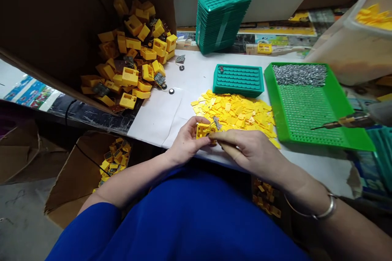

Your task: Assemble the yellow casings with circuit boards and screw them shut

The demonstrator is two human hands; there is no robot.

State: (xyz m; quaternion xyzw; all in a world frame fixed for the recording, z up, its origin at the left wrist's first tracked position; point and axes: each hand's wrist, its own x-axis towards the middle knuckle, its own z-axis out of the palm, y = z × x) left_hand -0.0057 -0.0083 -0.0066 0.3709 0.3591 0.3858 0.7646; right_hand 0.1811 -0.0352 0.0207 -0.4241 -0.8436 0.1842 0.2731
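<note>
Near the table's front edge, my left hand (188,140) is closed around a small yellow plastic casing (202,129), its open inner side showing. A small circuit board (217,122) with thin wires stands out from the casing's right side. My right hand (249,149) has its fingers pinched together against the casing; what lies between the fingertips is hidden. Just beyond both hands spreads a heap of flat yellow plastic pieces (235,110).
A cardboard box (70,85) of yellow casings lies at left. Green trays (239,85) sit beyond the heap, with a taped stack (223,20) behind. A green tray (277,118) holds screws; an electric screwdriver (346,123) hangs over it. Below left is another box (65,187).
</note>
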